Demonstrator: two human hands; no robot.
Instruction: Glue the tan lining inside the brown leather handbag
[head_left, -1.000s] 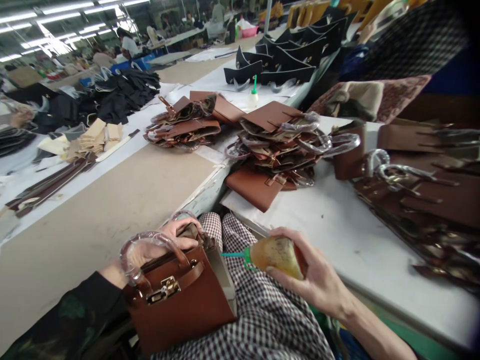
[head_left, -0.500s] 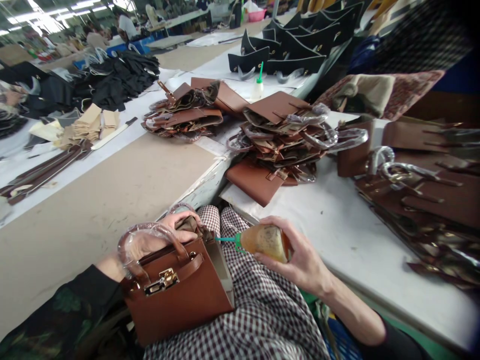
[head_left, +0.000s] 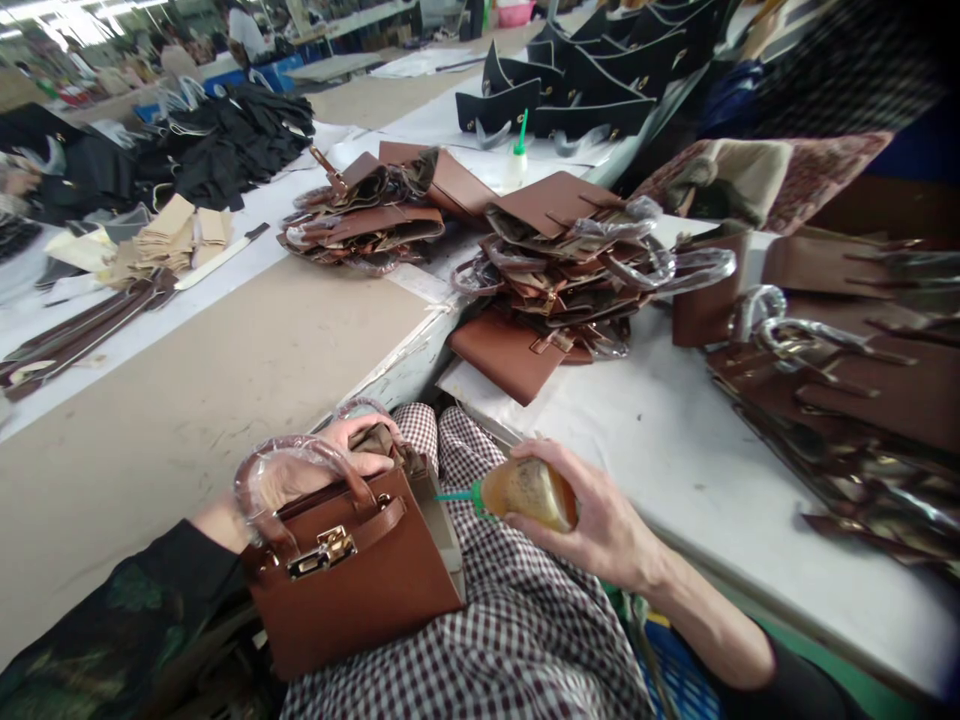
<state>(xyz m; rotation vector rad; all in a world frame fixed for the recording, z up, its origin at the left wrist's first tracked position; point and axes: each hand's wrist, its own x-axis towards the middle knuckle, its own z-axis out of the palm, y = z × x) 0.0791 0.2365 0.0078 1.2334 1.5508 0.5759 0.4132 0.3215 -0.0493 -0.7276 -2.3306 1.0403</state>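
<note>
**Handbag and glue bottle held over the lap**

Head view: in the lower left of the frame, a brown handbag [head_left: 352,590] is rested on a checked lap [head_left: 517,630]. Its top edge is gripped by the left hand [head_left: 330,465], which is passed through the plastic-wrapped handle [head_left: 259,480]. At lower centre, a glue bottle [head_left: 529,492] is clasped in the closed right hand [head_left: 600,525], and its green nozzle [head_left: 457,495] is pointed at the bag's open side. A pile of brown bag parts [head_left: 562,270] is seen on the white table [head_left: 675,460] above, and black parts [head_left: 585,80] at the upper centre.
</note>
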